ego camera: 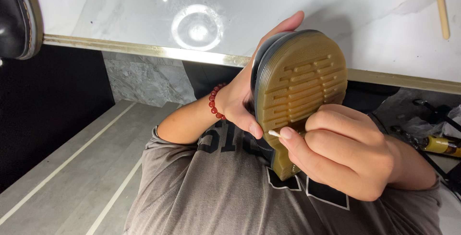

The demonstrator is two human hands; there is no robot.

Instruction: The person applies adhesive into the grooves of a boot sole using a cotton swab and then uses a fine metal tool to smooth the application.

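My left hand [238,101], with a red bead bracelet [214,101] on its wrist, grips a black shoe [302,79] by its side. The shoe is turned so that its tan ridged sole faces me. My right hand [348,156] pinches a small white cotton swab [274,133] between thumb and forefinger. The swab's tip touches the sole near the gap in front of the heel. Both hands are held in front of my chest, just below the table's edge.
A white marble table [120,9] with a metal edge strip spans the top. A second black shoe [17,16] lies at its left end and a wooden stick [442,7] at its right. A yellow bottle [439,144] and cables sit at the right. Grey floor [67,168] lies lower left.
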